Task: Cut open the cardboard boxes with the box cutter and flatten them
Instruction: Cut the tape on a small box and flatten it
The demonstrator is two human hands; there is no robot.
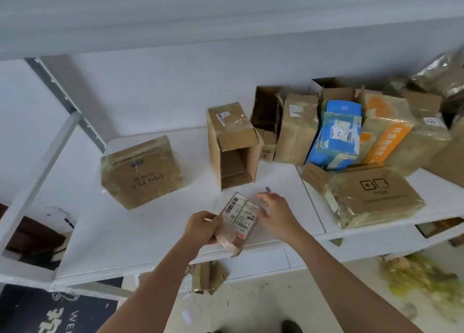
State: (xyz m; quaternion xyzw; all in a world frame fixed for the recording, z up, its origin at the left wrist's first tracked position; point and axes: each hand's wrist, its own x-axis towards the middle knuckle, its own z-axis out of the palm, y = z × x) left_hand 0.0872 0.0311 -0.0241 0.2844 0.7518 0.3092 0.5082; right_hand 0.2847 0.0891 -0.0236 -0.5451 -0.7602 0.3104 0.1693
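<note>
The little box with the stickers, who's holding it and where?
The left hand grips the small labelled box by its left edge.

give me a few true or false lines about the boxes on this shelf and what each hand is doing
1. The left hand grips the small labelled box. True.
2. The PROYA box stands open with its flaps up. False: it is closed and taped.
3. The right hand holds the box cutter, its tip showing above the fingers. True.
4. The blue box lies alone at the shelf's left end. False: it leans among the boxes piled on the right.
5. The tall open box lies flattened on the white shelf. False: it stands upright, its open side facing the camera.
</note>
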